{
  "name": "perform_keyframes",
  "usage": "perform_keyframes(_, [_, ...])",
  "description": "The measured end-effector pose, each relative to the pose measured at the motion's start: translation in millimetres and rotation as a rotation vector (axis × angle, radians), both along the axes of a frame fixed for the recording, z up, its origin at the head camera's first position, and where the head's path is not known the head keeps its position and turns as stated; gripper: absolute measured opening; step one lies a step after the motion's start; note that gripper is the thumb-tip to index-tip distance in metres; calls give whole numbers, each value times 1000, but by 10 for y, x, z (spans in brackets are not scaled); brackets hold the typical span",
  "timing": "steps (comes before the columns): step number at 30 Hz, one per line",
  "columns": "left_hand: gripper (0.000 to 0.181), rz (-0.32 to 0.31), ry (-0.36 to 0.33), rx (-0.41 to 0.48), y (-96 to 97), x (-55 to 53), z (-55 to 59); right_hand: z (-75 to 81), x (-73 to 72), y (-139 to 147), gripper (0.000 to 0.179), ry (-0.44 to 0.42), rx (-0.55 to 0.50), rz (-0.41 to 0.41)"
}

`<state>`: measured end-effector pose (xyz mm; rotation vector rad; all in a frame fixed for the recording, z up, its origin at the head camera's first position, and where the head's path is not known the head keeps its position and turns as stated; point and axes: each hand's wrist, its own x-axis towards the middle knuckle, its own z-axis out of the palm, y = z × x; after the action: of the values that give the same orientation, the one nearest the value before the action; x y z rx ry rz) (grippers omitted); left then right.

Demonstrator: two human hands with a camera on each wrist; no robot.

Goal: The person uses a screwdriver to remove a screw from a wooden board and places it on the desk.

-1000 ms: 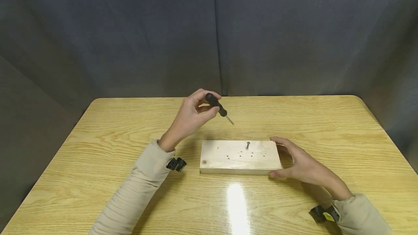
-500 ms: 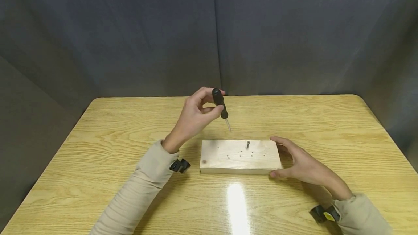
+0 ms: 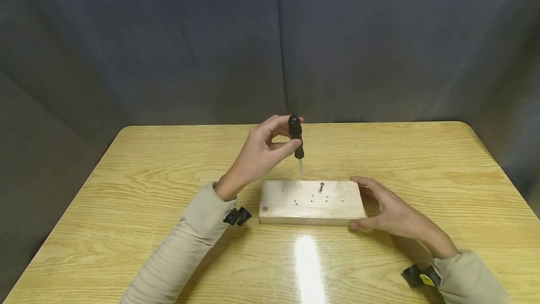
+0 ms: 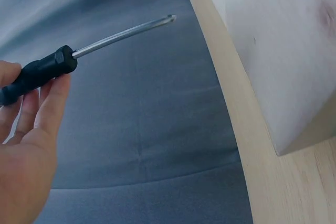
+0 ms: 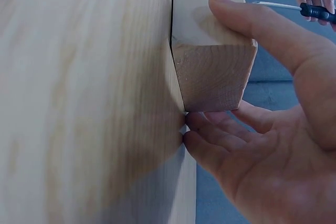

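In the head view my left hand (image 3: 261, 149) grips a black-handled screwdriver (image 3: 296, 128) between thumb and fingers. Its shaft points down, the tip just above the far edge of a pale wooden block (image 3: 287, 212) in this view. The left wrist view shows the bare metal shaft (image 4: 126, 36) with nothing on its tip. A screw (image 3: 322, 187) stands upright from the block's top near the far edge, most of its length exposed. My right hand (image 3: 394, 212) holds the block's right end, thumb on the near side and fingers round the far side.
Several small holes and a dark knot (image 3: 265, 209) mark the block's top. The block lies flat on a wood-grain table (image 3: 147, 177). Dark grey curtains (image 3: 202, 50) hang behind and at the sides. Each sleeve carries a black wrist camera.
My left hand has moved right with the screwdriver and turned it from slanted to nearly upright, its tip now lower and closer to the block. The right hand and block stay in place.
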<state>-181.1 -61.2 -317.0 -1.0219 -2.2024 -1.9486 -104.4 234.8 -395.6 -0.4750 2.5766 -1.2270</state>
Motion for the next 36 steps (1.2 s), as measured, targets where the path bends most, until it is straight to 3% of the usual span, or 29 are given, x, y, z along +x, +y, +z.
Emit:
perform_keyframes(16, [43,11,24,-44,91,22,27,-5,-23,2,102,6,-6,1])
perform_keyframes(36, [40,-33,27,-13,287,121,36,11,-13,-8,101,-14,-7,7])
